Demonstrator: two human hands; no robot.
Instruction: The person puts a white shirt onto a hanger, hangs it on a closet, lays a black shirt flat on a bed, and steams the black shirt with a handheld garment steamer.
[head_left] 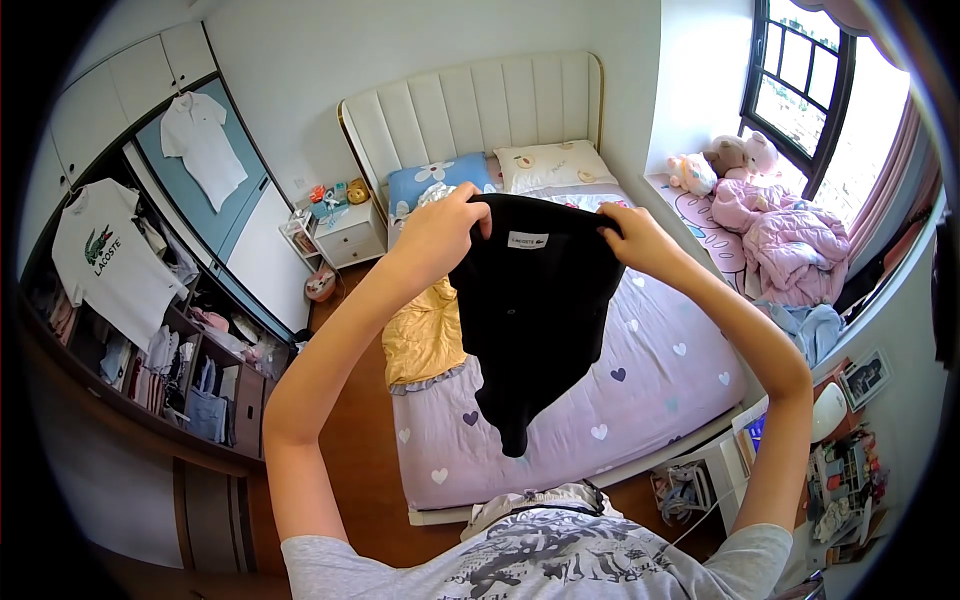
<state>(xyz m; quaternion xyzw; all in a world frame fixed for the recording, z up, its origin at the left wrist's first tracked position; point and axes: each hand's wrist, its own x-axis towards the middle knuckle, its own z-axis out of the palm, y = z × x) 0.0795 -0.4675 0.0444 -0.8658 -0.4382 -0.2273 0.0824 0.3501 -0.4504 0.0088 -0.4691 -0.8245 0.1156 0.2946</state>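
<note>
A black garment (535, 310) with a white brand label near its top edge hangs in front of me, above the bed. Its lower part tapers and droops in folds, so its exact kind is not plain. My left hand (450, 228) is closed on the upper left corner, and my right hand (636, 240) pinches the upper right corner. The top edge is stretched between both hands.
Below lies a bed (660, 380) with a heart-patterned sheet, pillows (553, 165) and a yellow cloth (422, 335). White shirts (115, 260) hang by the wardrobe at left. A nightstand (350, 237) stands beside the bed; a pink quilt (790, 240) lies by the window.
</note>
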